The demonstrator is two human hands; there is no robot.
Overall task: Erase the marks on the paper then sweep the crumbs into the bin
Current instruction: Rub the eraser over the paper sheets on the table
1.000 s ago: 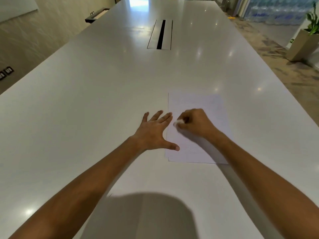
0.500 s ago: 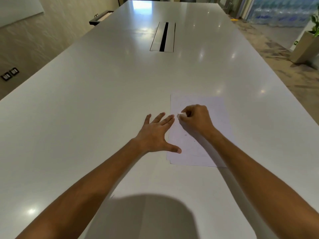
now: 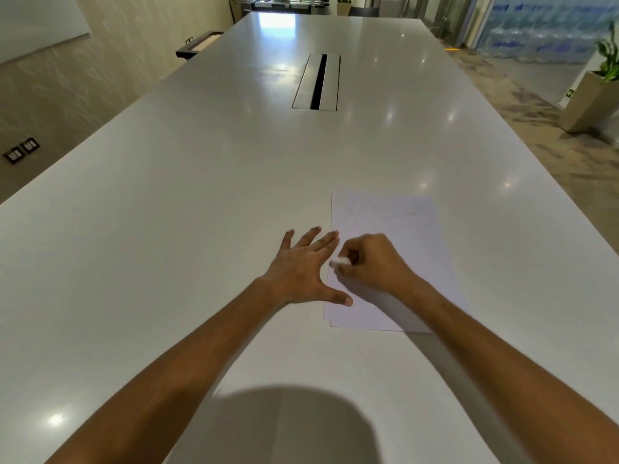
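Note:
A white sheet of paper (image 3: 395, 229) lies flat on the long white table (image 3: 201, 195), with faint pencil marks near its far edge. My left hand (image 3: 301, 269) lies spread and flat, its fingertips and thumb pressing the paper's left edge. My right hand (image 3: 371, 262) rests on the sheet's left part and pinches a small white eraser (image 3: 340, 261), whose tip sticks out to the left against the paper. No bin and no crumbs can be made out.
A metal cable slot (image 3: 317, 82) is set into the table's middle farther away. Off the table's right edge stands a planter (image 3: 593, 102) on the patterned carpet. A dark tray-like object (image 3: 197, 45) sits beyond the far left edge.
My right hand with the eraser has slid back and forth along the paper's left side, now nearer me than half a second ago. My left hand has stayed pressed on the edge.

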